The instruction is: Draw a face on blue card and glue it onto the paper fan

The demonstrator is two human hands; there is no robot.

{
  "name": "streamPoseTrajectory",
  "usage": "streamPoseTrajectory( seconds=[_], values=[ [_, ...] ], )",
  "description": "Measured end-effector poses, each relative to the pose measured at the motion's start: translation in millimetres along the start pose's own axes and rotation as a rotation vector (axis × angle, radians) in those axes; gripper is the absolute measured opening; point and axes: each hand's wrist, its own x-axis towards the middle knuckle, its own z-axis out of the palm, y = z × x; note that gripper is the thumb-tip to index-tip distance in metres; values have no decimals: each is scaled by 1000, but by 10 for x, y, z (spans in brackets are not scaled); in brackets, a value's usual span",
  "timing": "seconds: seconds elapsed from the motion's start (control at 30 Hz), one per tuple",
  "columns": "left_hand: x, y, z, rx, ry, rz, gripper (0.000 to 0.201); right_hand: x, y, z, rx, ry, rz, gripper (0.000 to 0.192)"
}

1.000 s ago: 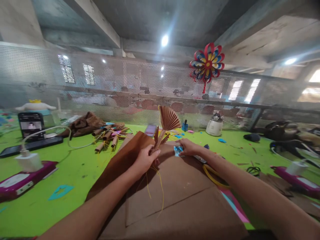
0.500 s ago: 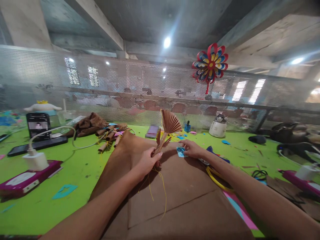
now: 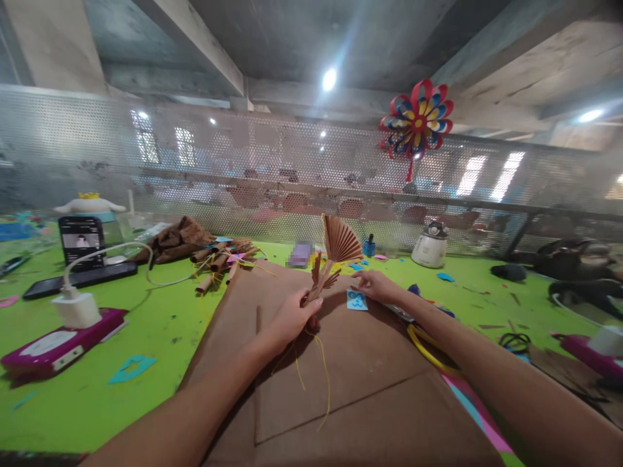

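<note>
My left hand (image 3: 299,314) is closed around the stem of a folded brown paper fan (image 3: 342,239). Its pleated top is spread, smaller pleated pieces stick out lower on the stem, and yellow threads (image 3: 325,376) dangle beneath my fist. To the right of it, my right hand (image 3: 377,287) hovers over the brown paper sheet (image 3: 341,389), fingers drawn together in a pinch; whatever lies between the fingertips is too small to make out. Just below those fingers, a light-blue paper square (image 3: 357,300) with darker blue round and zigzag marks lies on the sheet.
Rolled brown paper tubes (image 3: 214,263) and crumpled brown paper (image 3: 178,240) lie at the back left. A phone (image 3: 82,240) and a magenta power strip (image 3: 63,344) stand left. A small blue bottle (image 3: 369,246) and a white jar (image 3: 430,245) stand behind. Yellow handles (image 3: 428,350) show beside my right forearm.
My right hand has come off the blue square, leaving more of its marks visible. The fan remains in my left hand. The whole view has shifted slightly.
</note>
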Motion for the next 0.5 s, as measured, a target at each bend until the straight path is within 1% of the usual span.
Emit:
streamPoseTrajectory(
  seconds=[0.27, 0.37, 0.5],
  values=[
    [10, -3, 1, -22, -1, -3, 20, -104, -74, -97, -116, -28, -25, 43],
    [-4, 17, 13, -51, -1, -13, 22, -168, -107, -79, -172, -24, -43, 48],
    [-22, 39, 27, -110, -4, -27, 21, -226, -139, -26, -207, 6, -38, 46]
  ],
)
